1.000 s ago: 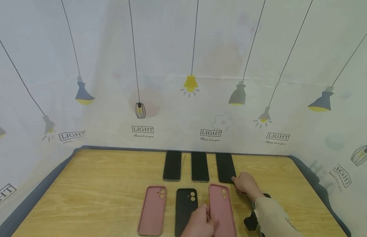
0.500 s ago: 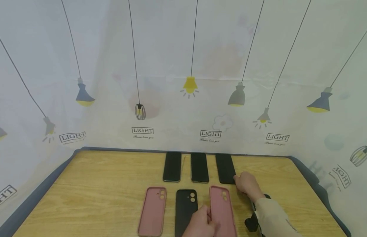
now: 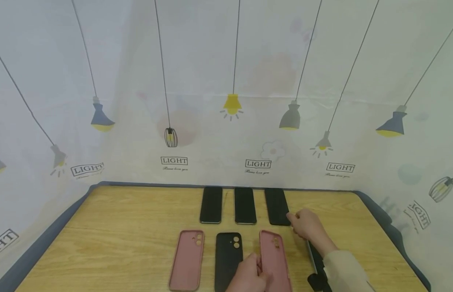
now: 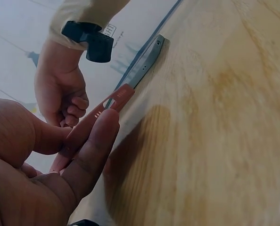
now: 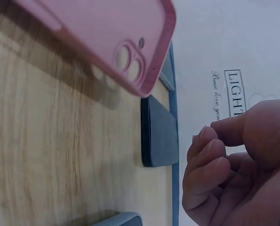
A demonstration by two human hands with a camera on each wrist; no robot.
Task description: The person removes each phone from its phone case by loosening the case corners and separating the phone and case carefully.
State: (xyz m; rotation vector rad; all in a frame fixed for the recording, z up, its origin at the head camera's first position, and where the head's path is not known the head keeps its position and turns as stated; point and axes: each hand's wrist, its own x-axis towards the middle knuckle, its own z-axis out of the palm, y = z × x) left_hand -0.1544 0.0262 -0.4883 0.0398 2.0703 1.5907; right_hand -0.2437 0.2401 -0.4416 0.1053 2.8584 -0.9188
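Note:
My left hand (image 3: 248, 273) pinches a pink phone case (image 3: 275, 261) along its left edge, thumb on one side and fingers on the other. The case is tilted up off the table, its shadow on the wood, with the camera holes at its far end. My right hand (image 3: 307, 224), fingers curled and thumb against the forefinger, holds nothing in the right wrist view (image 5: 243, 165). It hovers beside the near right corner of a black phone-sized slab (image 3: 277, 207). A phone with a grey edge (image 3: 315, 259) lies partly hidden under my right forearm.
Two dark-screened phones (image 3: 211, 205) lie in the back row, left of the black slab. A second pink case (image 3: 187, 259) and a black case (image 3: 226, 257) lie in front of them on the wooden table (image 3: 102, 243). A lamp-printed cloth (image 3: 212, 61) surrounds the table.
My right hand has drawn slightly away from the black slab's corner. My left hand still holds the pink case, whose far end has tilted a little. The head view has shifted slightly.

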